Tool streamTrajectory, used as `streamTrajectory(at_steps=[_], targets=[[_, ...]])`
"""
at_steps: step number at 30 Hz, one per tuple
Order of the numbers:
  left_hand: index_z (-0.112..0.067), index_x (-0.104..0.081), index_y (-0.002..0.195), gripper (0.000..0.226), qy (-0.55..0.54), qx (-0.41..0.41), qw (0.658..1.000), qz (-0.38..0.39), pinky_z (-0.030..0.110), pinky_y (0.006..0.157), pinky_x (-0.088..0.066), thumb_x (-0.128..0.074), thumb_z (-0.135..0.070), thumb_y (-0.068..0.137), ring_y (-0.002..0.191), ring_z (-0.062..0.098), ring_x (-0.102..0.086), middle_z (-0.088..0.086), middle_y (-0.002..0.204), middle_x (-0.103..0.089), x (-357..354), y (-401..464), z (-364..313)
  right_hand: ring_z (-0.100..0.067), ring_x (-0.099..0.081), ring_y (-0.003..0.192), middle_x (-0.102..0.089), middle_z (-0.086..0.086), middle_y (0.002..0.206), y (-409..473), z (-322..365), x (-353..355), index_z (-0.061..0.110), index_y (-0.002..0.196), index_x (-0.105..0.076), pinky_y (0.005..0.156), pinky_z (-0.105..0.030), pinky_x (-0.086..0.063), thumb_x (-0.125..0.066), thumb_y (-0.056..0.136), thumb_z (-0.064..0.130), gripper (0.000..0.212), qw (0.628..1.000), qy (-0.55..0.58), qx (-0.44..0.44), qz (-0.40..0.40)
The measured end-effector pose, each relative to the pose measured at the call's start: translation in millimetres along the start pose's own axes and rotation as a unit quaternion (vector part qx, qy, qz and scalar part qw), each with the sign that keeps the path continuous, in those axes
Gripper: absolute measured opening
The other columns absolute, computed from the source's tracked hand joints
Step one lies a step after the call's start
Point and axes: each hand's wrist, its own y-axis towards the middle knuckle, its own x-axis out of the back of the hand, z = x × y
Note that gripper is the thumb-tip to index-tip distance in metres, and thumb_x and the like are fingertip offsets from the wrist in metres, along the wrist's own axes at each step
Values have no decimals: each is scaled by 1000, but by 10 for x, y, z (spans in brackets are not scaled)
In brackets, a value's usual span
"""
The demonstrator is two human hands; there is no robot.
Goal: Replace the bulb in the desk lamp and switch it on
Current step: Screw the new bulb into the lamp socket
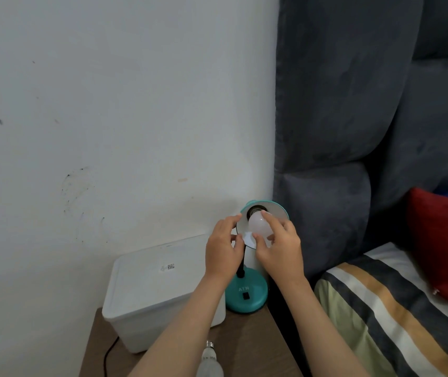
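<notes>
A teal desk lamp (247, 295) stands on a wooden bedside table, its shade (274, 210) tilted up toward me. A white bulb (257, 223) sits in the shade's socket. My right hand (278, 247) grips that bulb with fingers around its globe. My left hand (224, 244) holds the shade's left rim. A second white bulb (209, 360) lies on the table at the bottom edge, screw base pointing away from me. A black switch (245, 296) shows on the lamp's base.
A white lidded plastic box (152, 292) stands left of the lamp against the white wall. A black cable (110, 355) runs down beside it. A grey padded headboard (353, 131) and a bed with striped bedding (386, 308) lie to the right.
</notes>
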Motion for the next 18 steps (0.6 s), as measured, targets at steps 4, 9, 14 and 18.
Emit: streamTrajectory(at_steps=[4, 9, 14, 18], targets=[[-20, -56, 119, 44, -4, 1, 1000, -1, 7, 74, -46, -55, 4, 82, 89, 11, -59, -10, 102, -52, -14, -22, -11, -29, -64, 67, -63, -11, 78, 87, 42, 18, 3, 103, -53, 54, -27, -43, -67, 81, 40, 45, 996, -15, -73, -47], [-22, -55, 119, 45, -1, 4, 1000, -1, 9, 74, -47, -55, 4, 82, 89, 8, -57, -10, 103, -53, -24, -15, -20, -24, -63, 75, -51, -10, 108, 60, 67, -28, 19, 120, -56, 62, -24, -48, -62, 87, 30, 35, 999, -6, -17, -37], [-21, -55, 118, 44, 1, 5, 1000, -1, 4, 71, -43, -55, 3, 82, 85, 11, -59, -10, 102, -53, -13, -22, -27, -20, -64, 75, -55, -11, 107, 12, 17, 4, 16, 122, -56, 65, -19, -47, -71, 80, 22, 45, 1000, 16, -15, -18], [-21, -55, 119, 44, 6, 8, 1000, 1, 4, 72, -44, -55, 3, 82, 84, 8, -58, -9, 102, -53, -23, -22, -30, -31, -65, 68, -63, -17, 89, 37, 16, -18, 2, 104, -53, 54, -27, -44, -69, 79, 43, 51, 996, -54, -60, -26]])
